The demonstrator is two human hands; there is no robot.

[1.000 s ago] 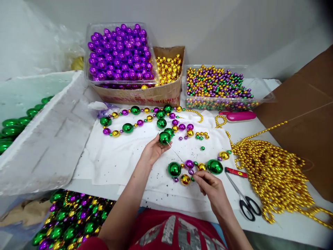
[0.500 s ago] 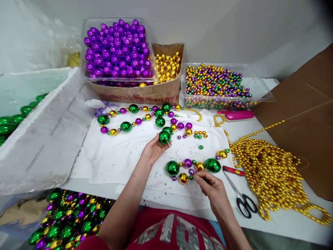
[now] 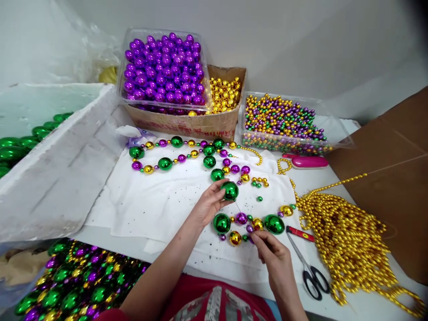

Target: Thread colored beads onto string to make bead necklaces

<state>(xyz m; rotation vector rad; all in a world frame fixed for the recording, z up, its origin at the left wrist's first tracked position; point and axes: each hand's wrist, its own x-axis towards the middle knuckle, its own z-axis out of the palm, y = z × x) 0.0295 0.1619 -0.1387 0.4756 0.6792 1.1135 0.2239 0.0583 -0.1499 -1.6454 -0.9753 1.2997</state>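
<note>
My left hand [image 3: 211, 203] is closed around a large shiny green bead [image 3: 230, 191], held over the white cloth. A thin string [image 3: 238, 206] runs down from this bead toward my right hand [image 3: 273, 252], whose thumb and forefinger pinch together at its end; the fingertips partly hide what they grip. Beside them lies a beaded strand with a green bead [image 3: 222, 223], a purple bead [image 3: 241, 218], gold beads [image 3: 235, 238] and another big green bead [image 3: 274, 224]. Above, a longer strand [image 3: 165, 163] of green, gold and purple beads is looped on the cloth.
Behind stand a clear tub of purple beads [image 3: 163, 67], a carton [image 3: 187, 125] with gold beads and a tub of small mixed beads [image 3: 284, 118]. Rightward lie scissors [image 3: 312, 278], a red cutter [image 3: 301, 233], gold bead chains [image 3: 351, 240] and a pink tool [image 3: 309, 162]. A foam box [image 3: 90, 160] is left.
My left hand has brought the green bead right and nearer to me, along the string toward my right hand. Another green bead is left lying on the cloth behind it. The view has shifted slightly.
</note>
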